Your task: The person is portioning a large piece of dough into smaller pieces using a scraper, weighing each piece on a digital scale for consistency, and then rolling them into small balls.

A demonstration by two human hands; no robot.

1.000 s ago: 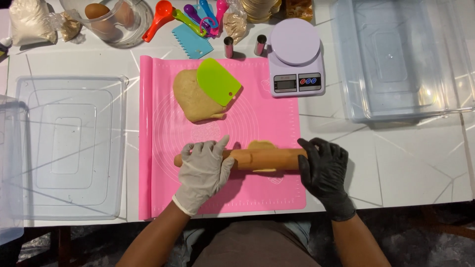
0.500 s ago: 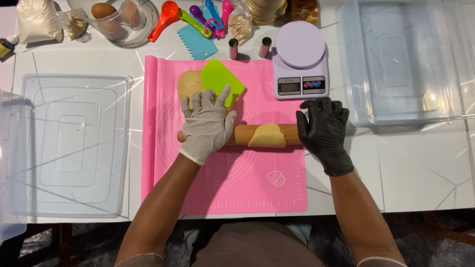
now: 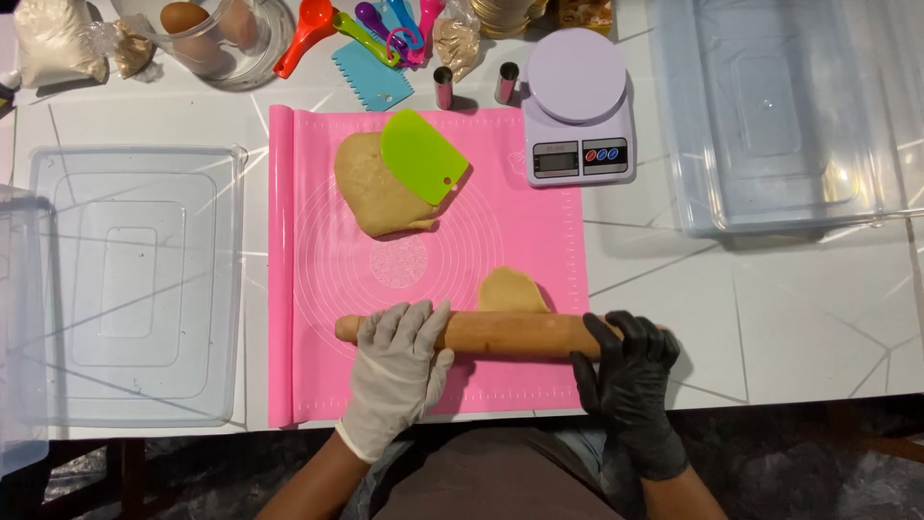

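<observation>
I have the pin (image 3: 491, 334) back at the near edge of the mat (image 3: 539, 241); half a second ago it sat mid-mat over the dough piece (image 3: 512, 291). That piece now shows on the pin's far side, so this stroke has come toward me across it.

Left hand (image 3: 399, 371), white glove: palm pressed flat over the pin's left end. Right hand (image 3: 626, 371), black glove: closed around the right end.

Farther off, the dough mass (image 3: 375, 193) lies unmoved under the green scraper (image 3: 421, 156). The scale (image 3: 577, 116) sits far right, unchanged.
</observation>
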